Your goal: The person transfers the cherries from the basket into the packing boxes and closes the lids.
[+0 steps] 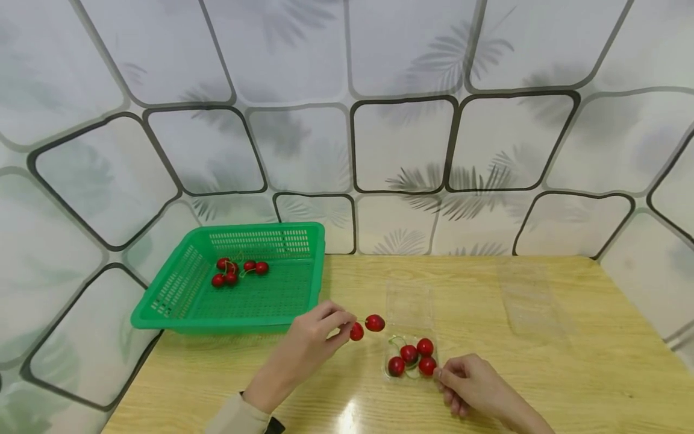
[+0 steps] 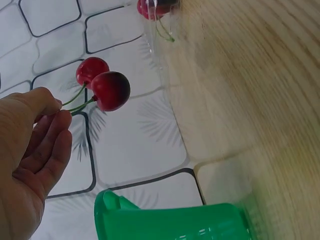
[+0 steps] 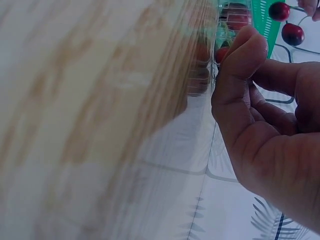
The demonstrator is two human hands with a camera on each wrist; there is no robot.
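Between thumb and fingertips, my left hand [image 1: 322, 331] pinches the green stems of two red cherries [image 2: 111, 91], which are held up left of a clear plastic box [image 1: 386, 369]. Several cherries [image 1: 409, 354] lie in that box, some with stems. Its hinged lid [image 1: 409, 301] is folded back flat behind it. At the box's right front corner, my right hand [image 1: 472, 383] grips the rim with thumb and forefinger, the other fingers curled under. In the right wrist view, the fingers [image 3: 245, 55] partly hide the box's corner.
A green plastic basket [image 1: 320, 277] with slotted walls stands at the back left, with several cherries [image 1: 230, 274] in its left part. Another clear plastic piece [image 1: 531, 298] lies at the right on the wooden table [image 1: 596, 374]. A patterned wall rises behind the table.
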